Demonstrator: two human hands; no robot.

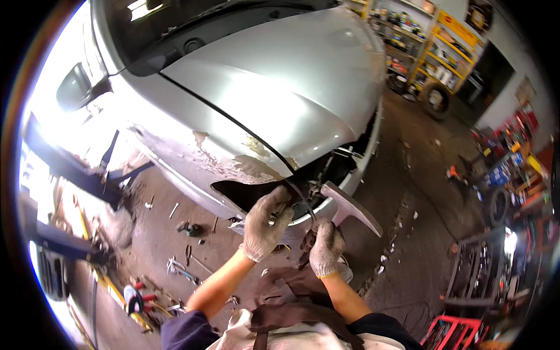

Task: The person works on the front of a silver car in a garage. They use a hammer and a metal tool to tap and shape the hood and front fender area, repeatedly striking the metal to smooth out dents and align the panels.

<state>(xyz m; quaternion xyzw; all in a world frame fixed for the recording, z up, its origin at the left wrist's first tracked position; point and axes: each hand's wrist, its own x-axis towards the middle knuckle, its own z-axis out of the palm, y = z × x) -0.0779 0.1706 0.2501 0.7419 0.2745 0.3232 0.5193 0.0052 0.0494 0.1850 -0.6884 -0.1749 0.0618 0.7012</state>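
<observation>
In front of me stands a silver car with its hood [280,99] down and an open headlight cavity [233,193]. Paint is flaking off the fender [254,168] above the cavity. My left hand [265,227], in a pale knit glove, is at the cavity's edge with its fingers curled; what they hold is hidden. My right hand [326,252], gloved too, is closed beside the car's front corner, near a dark part and the lower end of a thin dark curved strip [301,197]. A pale, pinkish, wide-ended piece [353,211] sticks out just beyond it.
Loose tools, including adjustable pliers [182,269], lie on the floor at left, near blue lift arms [70,154]. At right are a tool rack [478,265], a red tray [452,333] and piled tools. A tire [435,100] leans by yellow shelves [446,55] at the back.
</observation>
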